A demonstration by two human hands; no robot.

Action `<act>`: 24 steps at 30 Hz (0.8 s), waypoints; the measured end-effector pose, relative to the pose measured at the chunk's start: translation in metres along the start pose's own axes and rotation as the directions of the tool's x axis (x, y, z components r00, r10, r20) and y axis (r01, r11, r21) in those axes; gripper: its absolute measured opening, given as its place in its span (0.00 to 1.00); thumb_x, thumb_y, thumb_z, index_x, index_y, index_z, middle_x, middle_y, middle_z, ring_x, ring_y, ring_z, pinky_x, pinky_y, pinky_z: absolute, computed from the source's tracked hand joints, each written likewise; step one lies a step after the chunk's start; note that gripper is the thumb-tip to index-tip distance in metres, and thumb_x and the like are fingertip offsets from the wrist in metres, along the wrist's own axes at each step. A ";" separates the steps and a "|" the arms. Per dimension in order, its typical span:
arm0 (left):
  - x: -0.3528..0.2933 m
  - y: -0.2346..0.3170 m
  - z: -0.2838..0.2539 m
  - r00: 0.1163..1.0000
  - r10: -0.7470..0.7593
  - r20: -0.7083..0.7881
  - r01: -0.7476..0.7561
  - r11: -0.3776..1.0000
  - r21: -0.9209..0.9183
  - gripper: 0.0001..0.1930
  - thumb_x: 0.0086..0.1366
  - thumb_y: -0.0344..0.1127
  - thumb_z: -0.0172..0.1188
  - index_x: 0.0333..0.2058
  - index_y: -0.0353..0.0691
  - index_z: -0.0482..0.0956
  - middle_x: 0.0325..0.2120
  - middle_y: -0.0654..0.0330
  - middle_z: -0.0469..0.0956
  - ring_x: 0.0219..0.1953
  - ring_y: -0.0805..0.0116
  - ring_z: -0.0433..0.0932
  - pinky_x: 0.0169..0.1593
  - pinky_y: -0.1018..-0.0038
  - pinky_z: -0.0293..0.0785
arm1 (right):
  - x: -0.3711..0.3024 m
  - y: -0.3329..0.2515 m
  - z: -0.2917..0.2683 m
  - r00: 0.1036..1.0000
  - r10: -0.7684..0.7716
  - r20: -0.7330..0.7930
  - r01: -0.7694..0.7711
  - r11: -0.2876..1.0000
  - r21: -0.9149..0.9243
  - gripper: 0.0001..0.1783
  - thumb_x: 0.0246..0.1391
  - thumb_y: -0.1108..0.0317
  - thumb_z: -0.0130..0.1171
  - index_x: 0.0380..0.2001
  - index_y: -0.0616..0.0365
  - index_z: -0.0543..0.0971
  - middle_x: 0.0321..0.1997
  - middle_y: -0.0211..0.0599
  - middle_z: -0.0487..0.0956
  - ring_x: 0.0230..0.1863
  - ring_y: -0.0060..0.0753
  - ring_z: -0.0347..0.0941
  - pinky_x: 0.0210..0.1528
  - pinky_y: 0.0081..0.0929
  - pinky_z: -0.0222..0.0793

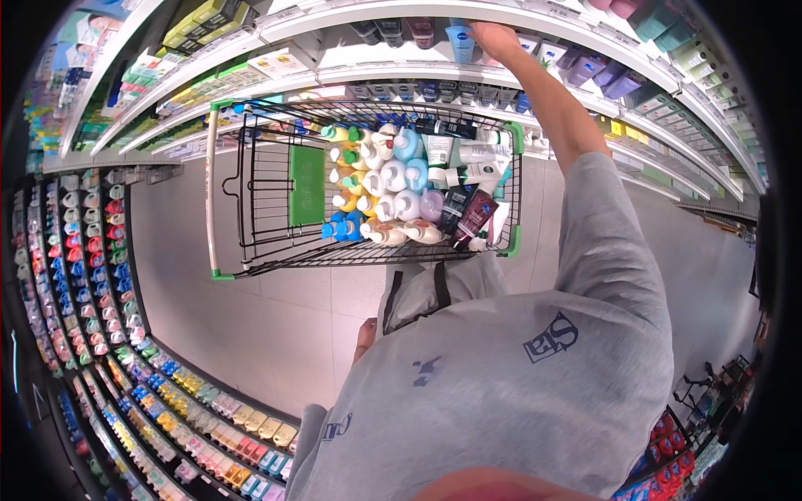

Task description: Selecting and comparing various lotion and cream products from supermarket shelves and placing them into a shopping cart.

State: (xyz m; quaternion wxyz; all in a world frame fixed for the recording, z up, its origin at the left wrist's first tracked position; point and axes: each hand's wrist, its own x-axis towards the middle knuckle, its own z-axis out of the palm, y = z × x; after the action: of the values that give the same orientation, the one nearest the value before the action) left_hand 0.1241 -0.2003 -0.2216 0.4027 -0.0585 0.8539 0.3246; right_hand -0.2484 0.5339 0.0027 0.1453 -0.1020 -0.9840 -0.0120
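My right arm stretches up to a white shelf, where my right hand [494, 40] has its fingers closed at the side of a light blue squeeze tube [459, 45]. The tube stands cap down, beside a dark red tube [422, 32] and dark grey tubes [390, 32]. Low at my side hangs my left hand [365, 336], partly covered by my shirt, its fingers not clearly shown. Between me and the shelf is a wire shopping cart [266, 185] with green corners. Pump bottles [393, 175], pale tubes [482, 173] and a dark red tube [474, 215] fill its right part.
Lower shelf rows [451, 90] hold more tubes, and boxes [280, 63] sit to the left. Racks of bottles [83, 250] curve along the left side and lower left [225, 409]. Pale tiled floor [225, 326] lies around the cart.
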 end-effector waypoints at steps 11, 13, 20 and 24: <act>-0.011 0.257 -0.087 0.911 0.325 -0.253 -0.354 0.932 -0.075 0.15 0.68 0.37 0.53 0.49 0.35 0.75 0.36 0.52 0.80 0.38 0.66 0.79 0.43 0.72 0.75 | -0.076 -0.044 -0.063 0.934 -0.163 -0.318 0.247 0.938 0.243 0.07 0.55 0.65 0.57 0.36 0.53 0.77 0.35 0.32 0.79 0.39 0.38 0.75 0.35 0.37 0.73; -0.009 0.317 -0.090 0.822 0.475 -0.315 -0.506 0.862 -0.019 0.16 0.65 0.34 0.56 0.50 0.35 0.74 0.39 0.50 0.79 0.41 0.62 0.80 0.46 0.70 0.75 | -0.098 -0.067 -0.096 0.914 -0.161 -0.372 0.311 0.866 0.391 0.07 0.57 0.64 0.57 0.34 0.55 0.78 0.32 0.34 0.78 0.35 0.40 0.75 0.33 0.36 0.72; -0.017 0.479 -0.095 0.367 0.841 -0.397 -0.829 0.490 0.272 0.22 0.58 0.31 0.65 0.51 0.31 0.71 0.41 0.53 0.78 0.43 0.62 0.78 0.49 0.70 0.73 | -0.181 -0.153 -0.190 0.991 -0.125 0.052 0.005 0.416 0.909 0.08 0.58 0.66 0.59 0.36 0.59 0.79 0.29 0.34 0.79 0.28 0.27 0.75 0.31 0.24 0.71; -0.001 0.463 -0.070 0.657 0.733 0.177 -0.562 0.632 -0.533 0.17 0.58 0.31 0.64 0.45 0.32 0.73 0.33 0.61 0.78 0.35 0.69 0.79 0.41 0.74 0.75 | -0.177 -0.164 -0.193 0.923 -0.161 0.349 -0.311 0.218 0.925 0.09 0.61 0.66 0.58 0.38 0.61 0.79 0.27 0.29 0.79 0.25 0.15 0.73 0.29 0.19 0.71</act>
State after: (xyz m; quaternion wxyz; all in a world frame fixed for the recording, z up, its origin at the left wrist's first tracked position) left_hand -0.0881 0.1198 0.0469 0.3877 0.2345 0.6257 0.6350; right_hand -0.0616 0.3278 0.1375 -0.0123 -0.0378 -0.7748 0.6310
